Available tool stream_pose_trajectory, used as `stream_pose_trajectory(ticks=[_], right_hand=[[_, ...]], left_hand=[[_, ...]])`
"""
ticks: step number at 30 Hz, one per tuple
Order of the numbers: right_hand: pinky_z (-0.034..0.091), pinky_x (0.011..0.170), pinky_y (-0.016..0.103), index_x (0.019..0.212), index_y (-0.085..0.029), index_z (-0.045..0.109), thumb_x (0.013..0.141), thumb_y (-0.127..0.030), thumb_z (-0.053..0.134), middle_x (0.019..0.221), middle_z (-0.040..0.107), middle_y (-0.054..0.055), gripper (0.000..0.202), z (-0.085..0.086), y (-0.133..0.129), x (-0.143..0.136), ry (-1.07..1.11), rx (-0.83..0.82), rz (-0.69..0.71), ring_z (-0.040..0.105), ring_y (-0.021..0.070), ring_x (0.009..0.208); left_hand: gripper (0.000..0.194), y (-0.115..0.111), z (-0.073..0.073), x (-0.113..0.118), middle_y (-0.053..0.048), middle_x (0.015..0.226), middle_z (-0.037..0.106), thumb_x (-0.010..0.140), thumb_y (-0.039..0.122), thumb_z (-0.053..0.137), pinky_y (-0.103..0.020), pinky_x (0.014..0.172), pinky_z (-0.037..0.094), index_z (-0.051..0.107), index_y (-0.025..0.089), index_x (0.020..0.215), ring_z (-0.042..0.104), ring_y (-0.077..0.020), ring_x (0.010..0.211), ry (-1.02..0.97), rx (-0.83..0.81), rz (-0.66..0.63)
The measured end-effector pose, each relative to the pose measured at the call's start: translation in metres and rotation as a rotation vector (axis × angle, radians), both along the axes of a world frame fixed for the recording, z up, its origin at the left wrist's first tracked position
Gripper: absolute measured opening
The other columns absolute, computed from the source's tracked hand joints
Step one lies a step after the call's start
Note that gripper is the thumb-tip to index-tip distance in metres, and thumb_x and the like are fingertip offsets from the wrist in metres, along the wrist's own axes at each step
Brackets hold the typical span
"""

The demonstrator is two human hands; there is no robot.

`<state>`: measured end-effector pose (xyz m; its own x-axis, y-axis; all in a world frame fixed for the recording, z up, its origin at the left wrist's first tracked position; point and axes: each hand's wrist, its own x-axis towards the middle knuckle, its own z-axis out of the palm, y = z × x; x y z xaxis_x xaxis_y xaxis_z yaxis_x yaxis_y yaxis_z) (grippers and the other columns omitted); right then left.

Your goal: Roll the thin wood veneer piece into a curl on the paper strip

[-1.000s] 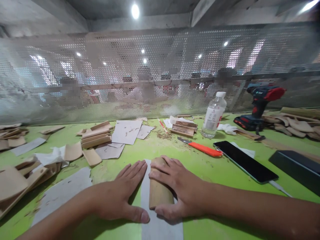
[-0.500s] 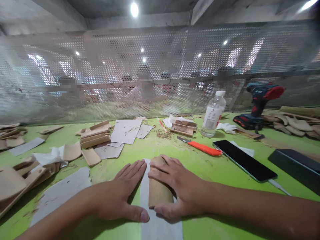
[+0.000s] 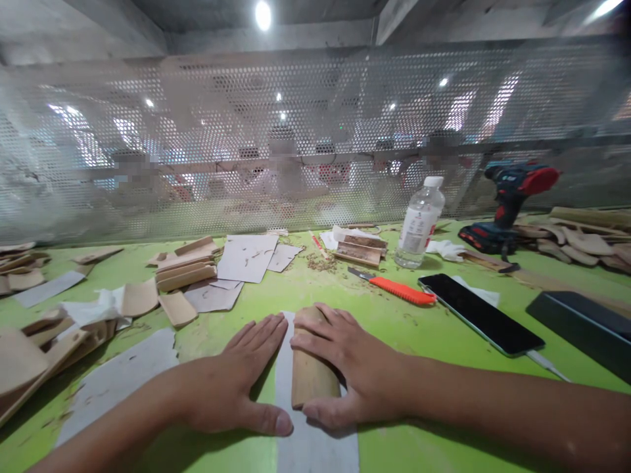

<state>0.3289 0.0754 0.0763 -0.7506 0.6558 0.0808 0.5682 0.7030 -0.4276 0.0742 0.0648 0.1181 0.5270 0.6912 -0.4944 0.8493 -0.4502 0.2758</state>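
Observation:
A curved bamboo piece (image 3: 311, 378) lies rounded side up on a pale grey strip of paper (image 3: 315, 450) in front of me. My right hand (image 3: 345, 364) is over the bamboo, fingers curled across its far end and thumb against its near end. The bamboo's right side is partly hidden by this hand. Flat on the left edge of the strip lies my left hand (image 3: 246, 387), fingers stretched out and thumb spread, holding nothing. A gap separates it from the bamboo.
Bamboo pieces (image 3: 185, 276) and paper sheets (image 3: 248, 258) lie left and ahead. An orange-handled utility knife (image 3: 401, 290), bottle (image 3: 419, 226), phone (image 3: 483, 315), black block (image 3: 586, 328) and cordless drill (image 3: 513, 203) are to the right. Perforated mesh (image 3: 315, 131) stands behind, with people beyond.
The whole view shifts very slightly. Both hands and the bamboo piece keep nearly the same places on the paper strip.

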Motion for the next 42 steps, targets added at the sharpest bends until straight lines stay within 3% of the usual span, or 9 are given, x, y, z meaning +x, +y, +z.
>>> stream_pose_trajectory(ticks=[10,14,20,25,30,34,39,42], right_hand=[[0.019,0.12,0.07,0.152,-0.02,0.053,0.079,-0.071,0.067,0.162,0.043,0.017,0.09,0.004,-0.006,-0.003,0.003,0.017,-0.02,0.032,0.0499,0.148],[0.021,0.12,0.068,0.148,-0.024,0.055,0.077,-0.072,0.07,0.156,0.049,0.016,0.088,0.004,-0.003,-0.002,0.024,0.029,0.051,0.04,0.0461,0.142],[0.019,0.119,0.071,0.15,-0.018,0.055,0.081,-0.073,0.065,0.16,0.044,0.02,0.089,0.002,0.008,0.001,0.003,0.032,-0.092,0.033,0.0498,0.146],[0.022,0.121,0.066,0.145,-0.022,0.06,0.078,-0.074,0.068,0.156,0.051,0.015,0.085,0.003,0.01,0.001,0.03,0.049,0.028,0.041,0.0447,0.141],[0.022,0.121,0.067,0.147,-0.016,0.058,0.081,-0.07,0.067,0.157,0.049,0.02,0.086,0.005,0.01,0.001,0.012,0.065,-0.072,0.038,0.0469,0.143],[0.018,0.123,0.066,0.149,-0.024,0.056,0.078,-0.072,0.07,0.159,0.049,0.014,0.086,0.006,0.007,0.001,0.006,0.022,0.039,0.038,0.0455,0.145],[0.023,0.12,0.067,0.145,-0.019,0.059,0.081,-0.069,0.067,0.157,0.049,0.019,0.082,0.002,0.011,0.002,0.014,0.081,-0.073,0.037,0.0468,0.144],[0.021,0.121,0.067,0.149,-0.023,0.055,0.081,-0.072,0.066,0.156,0.049,0.017,0.085,0.001,0.008,0.002,0.026,0.059,0.01,0.038,0.0457,0.144]], left_hand=[[0.13,0.0,0.0,0.001,-0.011,0.166,-0.02,0.084,0.092,0.052,-0.051,0.126,0.005,-0.01,0.011,0.164,-0.013,-0.0325,0.156,0.008,-0.001,0.004],[0.131,0.0,0.001,0.001,-0.011,0.166,-0.02,0.084,0.09,0.055,-0.05,0.126,0.006,-0.011,0.009,0.163,-0.014,-0.0318,0.157,0.011,-0.007,-0.018],[0.132,0.0,0.002,0.001,-0.01,0.167,-0.02,0.083,0.091,0.056,-0.052,0.126,0.006,-0.013,0.012,0.163,-0.014,-0.0324,0.156,-0.001,-0.015,-0.006],[0.132,0.0,0.001,0.001,-0.01,0.167,-0.019,0.082,0.092,0.055,-0.052,0.126,0.006,-0.013,0.013,0.163,-0.014,-0.0317,0.156,-0.002,-0.019,-0.007],[0.132,0.0,0.002,0.002,-0.01,0.166,-0.021,0.083,0.09,0.057,-0.053,0.126,0.006,-0.012,0.012,0.163,-0.015,-0.0327,0.156,0.003,-0.013,-0.006],[0.132,-0.001,0.003,0.002,-0.01,0.166,-0.021,0.083,0.09,0.058,-0.053,0.126,0.006,-0.011,0.01,0.163,-0.015,-0.0331,0.156,0.008,-0.024,-0.008],[0.132,-0.001,0.004,0.002,-0.009,0.167,-0.02,0.083,0.09,0.058,-0.052,0.126,0.006,-0.012,0.011,0.163,-0.014,-0.0326,0.156,0.0,-0.016,-0.004],[0.132,0.0,0.004,0.003,-0.01,0.167,-0.019,0.083,0.09,0.058,-0.051,0.126,0.006,-0.01,0.01,0.164,-0.013,-0.0322,0.156,0.005,-0.022,-0.007]])
